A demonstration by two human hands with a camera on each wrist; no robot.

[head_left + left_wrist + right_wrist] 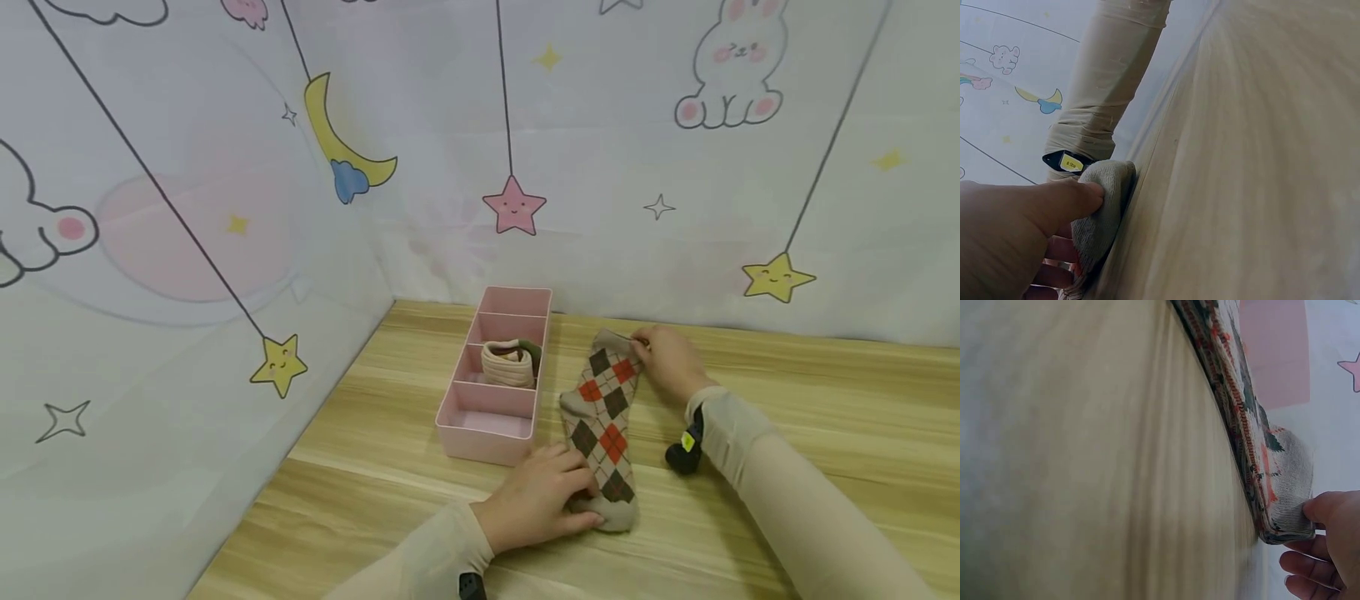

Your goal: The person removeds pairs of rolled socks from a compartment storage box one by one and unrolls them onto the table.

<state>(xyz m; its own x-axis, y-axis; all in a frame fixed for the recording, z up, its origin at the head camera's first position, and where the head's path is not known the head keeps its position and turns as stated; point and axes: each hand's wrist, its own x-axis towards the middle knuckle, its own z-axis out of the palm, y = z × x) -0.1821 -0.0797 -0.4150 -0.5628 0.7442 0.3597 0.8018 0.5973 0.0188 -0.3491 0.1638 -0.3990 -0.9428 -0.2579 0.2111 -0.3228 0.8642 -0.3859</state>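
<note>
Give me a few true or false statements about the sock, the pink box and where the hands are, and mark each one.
1. The argyle sock lies flat on the wooden table. True.
2. The left hand holds the sock's near end. True; the left wrist view shows the thumb and fingers pinching it.
3. The right hand rests inside the pink box. False; it pinches the sock's far end, beside the box.
4. Every compartment of the box holds socks. False; only one holds a rolled pair of socks, the others look empty.
5. The sock lies to the left of the box. False; it lies on its right.
</note>
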